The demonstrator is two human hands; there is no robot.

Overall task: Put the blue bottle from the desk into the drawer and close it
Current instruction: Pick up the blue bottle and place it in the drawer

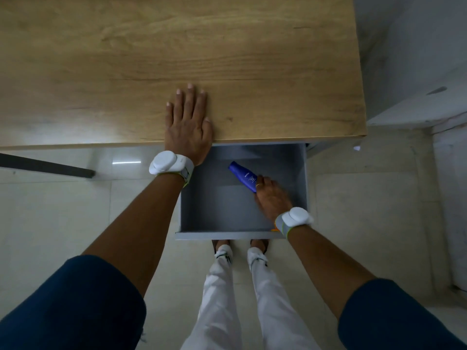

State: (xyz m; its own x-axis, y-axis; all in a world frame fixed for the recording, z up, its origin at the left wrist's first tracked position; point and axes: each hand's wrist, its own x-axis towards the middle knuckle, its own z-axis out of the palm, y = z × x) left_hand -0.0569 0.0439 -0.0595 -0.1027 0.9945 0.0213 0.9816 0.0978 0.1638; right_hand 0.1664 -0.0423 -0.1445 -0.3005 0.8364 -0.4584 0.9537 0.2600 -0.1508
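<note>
The blue bottle point(242, 175) is inside the open grey drawer point(222, 234), lying tilted with its cap toward the far left. My right hand point(271, 198) reaches down into the drawer and grips the bottle's lower end. My left hand point(187, 123) lies flat, palm down with fingers spread, on the wooden desk point(252, 59) near its front edge, just left of the drawer. The drawer is pulled well out from under the desk and holds nothing else that I can see.
A dark metal desk leg point(50, 168) runs across the floor at the left. My legs and feet point(240, 253) stand right in front of the drawer front. A grey wall and ledge point(417, 84) lie to the right of the desk.
</note>
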